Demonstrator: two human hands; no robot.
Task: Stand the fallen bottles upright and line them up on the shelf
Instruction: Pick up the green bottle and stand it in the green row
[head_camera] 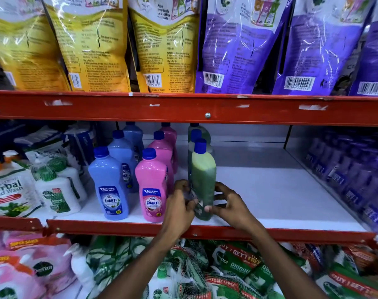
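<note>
Far left of the middle shelf: white hand-wash refill pouch with green "Herbal Hand Wash" print, then white pump bottles wrapped in green netting.

Next, 3 columns of upright plastic bottles with blue screw caps, each column running front to back on the white shelf board:
- blue column, front blue bottle with "SHAKTI" label, 2 more behind it
- pink column, front pink bottle with "SHAKTI" label, 2 more behind it
- green column, front green bottle, at least 2 more behind, partly hidden

Front blue and pink bottles show labels facing out. The green one stands upright at the shelf's front edge, just beside the pink bottle, with its narrow side toward the camera and its label turned left, mostly hidden.

Left hand: fingers curled onto the lower left side of the green bottle, over the label. Right hand: thumb and fingertips pinching the lower right side of the same bottle. Both hands in contact; bottle base on the board as far as I can tell.

Right of the green column the board is bare up to a row of blurred purple packs along the right side.

Red metal shelf rail runs under both forearms. Above: yellow refill pouches left, purple refill pouches right.
</note>
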